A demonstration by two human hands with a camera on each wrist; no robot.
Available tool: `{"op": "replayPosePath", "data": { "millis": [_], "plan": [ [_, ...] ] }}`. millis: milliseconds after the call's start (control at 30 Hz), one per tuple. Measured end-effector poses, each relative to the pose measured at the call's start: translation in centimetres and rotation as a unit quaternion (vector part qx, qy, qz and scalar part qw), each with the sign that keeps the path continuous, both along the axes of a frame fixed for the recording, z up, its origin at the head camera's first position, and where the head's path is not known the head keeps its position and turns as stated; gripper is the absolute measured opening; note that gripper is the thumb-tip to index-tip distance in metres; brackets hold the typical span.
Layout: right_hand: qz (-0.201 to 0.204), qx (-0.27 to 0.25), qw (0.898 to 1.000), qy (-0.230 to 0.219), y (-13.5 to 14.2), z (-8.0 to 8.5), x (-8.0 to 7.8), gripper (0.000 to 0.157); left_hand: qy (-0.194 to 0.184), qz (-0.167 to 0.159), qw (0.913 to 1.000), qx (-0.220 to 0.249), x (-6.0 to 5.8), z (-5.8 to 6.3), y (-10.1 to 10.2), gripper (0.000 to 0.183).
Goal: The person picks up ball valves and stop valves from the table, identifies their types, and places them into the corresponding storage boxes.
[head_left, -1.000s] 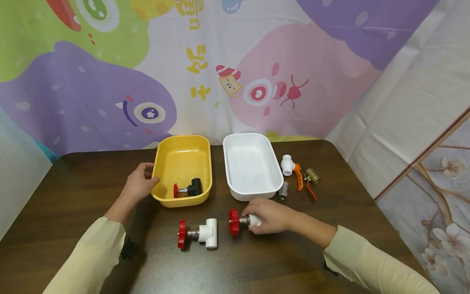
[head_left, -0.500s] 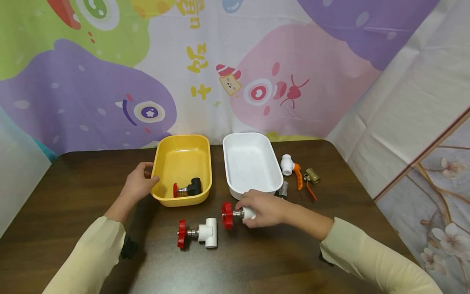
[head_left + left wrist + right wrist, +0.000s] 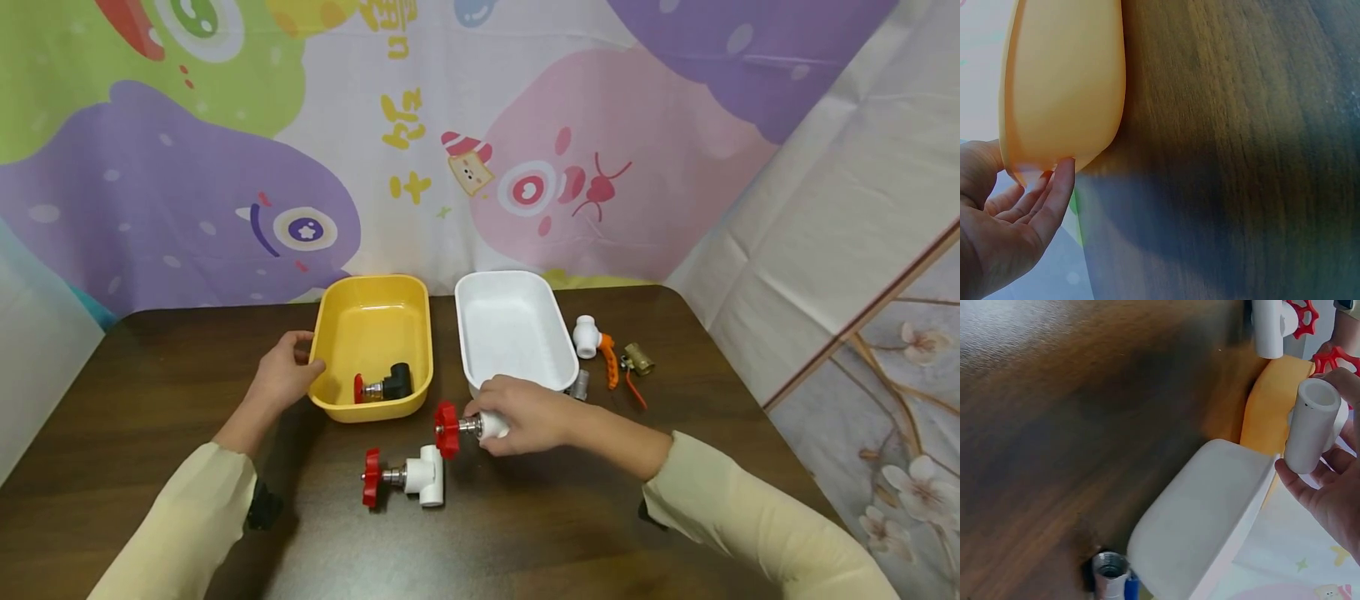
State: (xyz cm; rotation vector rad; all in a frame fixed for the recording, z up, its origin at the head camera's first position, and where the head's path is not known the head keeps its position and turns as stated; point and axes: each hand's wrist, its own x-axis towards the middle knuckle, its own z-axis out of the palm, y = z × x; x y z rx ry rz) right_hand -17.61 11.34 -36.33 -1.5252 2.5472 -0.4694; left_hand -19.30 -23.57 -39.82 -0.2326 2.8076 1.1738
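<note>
Writing: yellow lettering runs sideways down the backdrop; its wording cannot be read with certainty. Right-hand grip: grasping the white body of a red-wheeled valve, raised above the worktop at the near side of the white tray. Left-hand grip: pinching the left wall of the yellow tray. A second valve lies near the raised one. Only the head view shows the black valve inside the yellow tray. Only the right wrist view shows the held valve's open pipe end, the threaded mouth of a metal fitting and a blue part beside it. Clearance: a strip of worktop separates the trays.
</note>
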Motion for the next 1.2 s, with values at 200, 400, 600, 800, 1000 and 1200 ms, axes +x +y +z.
{"op": "replayPosePath", "data": {
  "millis": [200, 400, 600, 800, 1000, 1200],
  "plan": [
    [0.007, -0.005, 1.0, -0.001, -0.9, 0.6, -0.4, 0.033, -0.002, 0.002, 1.0, 0.001, 0.1, 0.0, 0.0, 0.055],
    [0.009, -0.004, 1.0, 0.002, -1.6, 1.1, -1.1, 0.034, -0.012, 0.001, 0.9999, 0.01, 0.0, -0.1, 0.2, 0.056],
    [0.018, -0.014, 1.0, 0.006, -2.4, 1.4, -2.1, 0.035, -0.009, 0.0, 0.9999, 0.011, 0.0, -0.1, 0.2, 0.056],
    [0.006, -0.008, 1.0, 0.0, -3.3, 1.8, -3.1, 0.035, -0.004, 0.0, 1.0, 0.008, 0.0, -0.1, 0.0, 0.055],
    [-0.004, -0.004, 1.0, -0.003, -3.9, 2.0, -3.8, 0.035, -0.005, 0.001, 1.0, 0.006, 0.0, 0.0, 0.0, 0.055],
    [-0.003, -0.008, 1.0, 0.011, -4.3, 2.1, -4.2, 0.035, 0.008, 0.0, 1.0, 0.002, 0.0, 0.0, -0.1, 0.055]
  ]
}}
